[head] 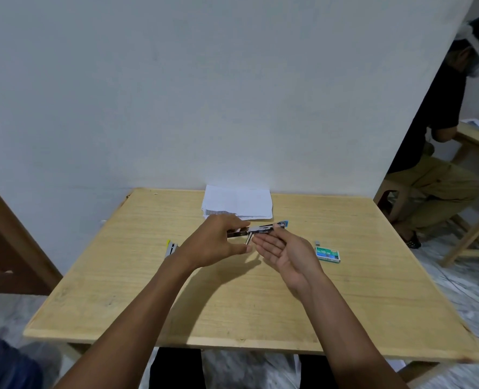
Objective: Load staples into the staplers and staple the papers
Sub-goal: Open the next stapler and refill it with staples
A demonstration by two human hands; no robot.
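A blue stapler [263,229] is swung open above the middle of the wooden table [260,304]. My left hand [217,241] grips its left end between thumb and fingers. My right hand [286,251] is palm up at its right part, fingertips touching the metal magazine. Whether staples sit between those fingertips is not visible. A yellow stapler [171,247] lies on the table left of my left wrist. A green staple box [328,254] lies to the right, with a small staple strip [318,243] just behind it. A stack of white papers [238,202] rests at the far edge by the wall.
A white wall rises right behind the table. At the right, another person [440,153] sits on a stool at a second wooden table [476,138]. A brown wooden door [5,242] stands at the left. The floor is marbled.
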